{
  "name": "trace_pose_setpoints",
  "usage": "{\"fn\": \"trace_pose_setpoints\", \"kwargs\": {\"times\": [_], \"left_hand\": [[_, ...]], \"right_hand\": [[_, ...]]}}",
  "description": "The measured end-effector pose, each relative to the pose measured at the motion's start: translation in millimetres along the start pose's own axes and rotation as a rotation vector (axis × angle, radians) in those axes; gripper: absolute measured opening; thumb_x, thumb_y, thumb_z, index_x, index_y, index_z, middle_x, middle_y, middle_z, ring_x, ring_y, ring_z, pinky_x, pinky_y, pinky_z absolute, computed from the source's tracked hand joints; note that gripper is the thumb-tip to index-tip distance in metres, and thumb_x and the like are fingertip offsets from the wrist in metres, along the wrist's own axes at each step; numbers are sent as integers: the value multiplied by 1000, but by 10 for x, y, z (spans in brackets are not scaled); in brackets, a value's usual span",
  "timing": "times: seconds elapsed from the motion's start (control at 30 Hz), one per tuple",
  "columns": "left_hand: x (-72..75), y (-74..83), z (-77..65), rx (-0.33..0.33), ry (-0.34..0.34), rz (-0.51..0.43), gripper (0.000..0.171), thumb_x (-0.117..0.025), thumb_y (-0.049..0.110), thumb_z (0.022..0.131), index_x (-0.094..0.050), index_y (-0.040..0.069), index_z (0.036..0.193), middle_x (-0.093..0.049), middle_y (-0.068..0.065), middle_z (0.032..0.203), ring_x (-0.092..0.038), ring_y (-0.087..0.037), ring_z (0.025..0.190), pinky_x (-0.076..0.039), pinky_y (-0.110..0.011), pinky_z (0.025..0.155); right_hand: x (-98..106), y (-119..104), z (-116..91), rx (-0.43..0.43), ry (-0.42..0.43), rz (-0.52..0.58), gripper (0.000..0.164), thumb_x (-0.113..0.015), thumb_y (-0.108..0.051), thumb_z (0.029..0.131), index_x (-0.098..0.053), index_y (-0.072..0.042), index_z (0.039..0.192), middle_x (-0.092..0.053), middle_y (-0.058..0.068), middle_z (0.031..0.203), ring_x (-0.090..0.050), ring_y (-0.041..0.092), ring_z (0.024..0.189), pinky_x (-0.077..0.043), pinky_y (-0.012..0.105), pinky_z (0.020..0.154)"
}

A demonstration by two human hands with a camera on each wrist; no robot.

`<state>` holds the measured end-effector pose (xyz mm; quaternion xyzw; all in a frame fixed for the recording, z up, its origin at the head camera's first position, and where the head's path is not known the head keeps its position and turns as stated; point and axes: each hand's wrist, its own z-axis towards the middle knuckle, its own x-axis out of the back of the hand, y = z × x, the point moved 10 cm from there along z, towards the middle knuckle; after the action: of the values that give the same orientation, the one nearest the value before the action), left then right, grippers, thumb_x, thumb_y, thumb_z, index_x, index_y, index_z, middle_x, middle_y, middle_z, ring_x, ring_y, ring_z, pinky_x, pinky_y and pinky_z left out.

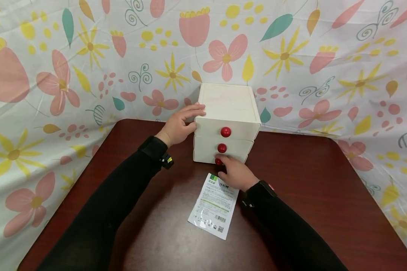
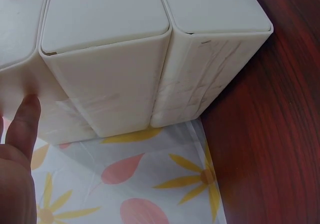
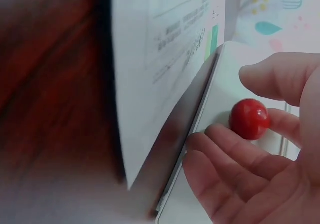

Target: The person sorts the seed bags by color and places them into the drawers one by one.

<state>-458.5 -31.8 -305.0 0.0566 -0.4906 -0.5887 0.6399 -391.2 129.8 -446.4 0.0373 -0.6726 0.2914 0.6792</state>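
A small white drawer cabinet [image 1: 228, 101] with red round knobs stands against the patterned cloth. My left hand [image 1: 181, 124] rests against its left side, fingers at the top edge; in the left wrist view a finger [image 2: 29, 114] touches the side wall. At the lowest red knob [image 1: 218, 161] is my right hand [image 1: 237, 175]. The right wrist view shows its fingers loosely around that knob [image 3: 249, 119], thumb standing apart from it. Just in front of the cabinet, partly under the right hand, lies a white printed packet [image 1: 211, 207] with a green corner.
The dark red-brown table [image 1: 312, 195] extends to both sides of the cabinet. Floral cloth [image 1: 122, 56] hangs behind it and along the sides. Above the lowest knob are the middle knob [image 1: 222, 148] and the top knob [image 1: 225, 131].
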Motion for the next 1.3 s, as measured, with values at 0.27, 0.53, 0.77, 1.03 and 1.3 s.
{"fn": "trace_pose_setpoints", "kwargs": {"times": [0.27,0.53,0.77,1.03,1.3], "left_hand": [[-3,13,1,-6,-7,-9,41,-51,4,94,-68,12,130,-50,8,146,-27,-1,142,-36,-27,107],[8,-8,-11,3,-7,-10,41,-50,3,94,-67,12,130,-49,8,146,-26,-1,142,-33,-26,108],[-5,8,0,11,-25,13,41,-51,5,94,-67,10,132,-48,7,148,-27,0,142,-41,-27,101],[-4,1,3,11,-33,46,42,-50,7,94,-66,10,133,-47,8,148,-26,1,141,-42,-39,102],[-13,3,4,-2,-25,70,42,-49,7,94,-66,10,132,-48,6,148,-26,1,141,-41,-29,102]], "right_hand": [[35,-20,92,14,36,-21,48,-66,-14,93,-55,-7,139,-66,10,115,-60,21,95,-51,39,85],[12,-66,156,20,79,-82,39,-67,-16,94,-61,-9,132,-69,7,103,-63,20,90,-52,37,82],[77,-90,164,14,138,-80,24,-67,-13,95,-66,-9,118,-65,1,82,-59,17,74,-51,34,72],[76,-74,181,9,144,-72,18,-68,-13,94,-67,-10,113,-65,1,83,-60,15,75,-52,33,72],[55,-38,185,-21,147,-37,15,-66,-12,94,-68,-11,110,-64,0,82,-58,15,73,-51,34,71]]}}
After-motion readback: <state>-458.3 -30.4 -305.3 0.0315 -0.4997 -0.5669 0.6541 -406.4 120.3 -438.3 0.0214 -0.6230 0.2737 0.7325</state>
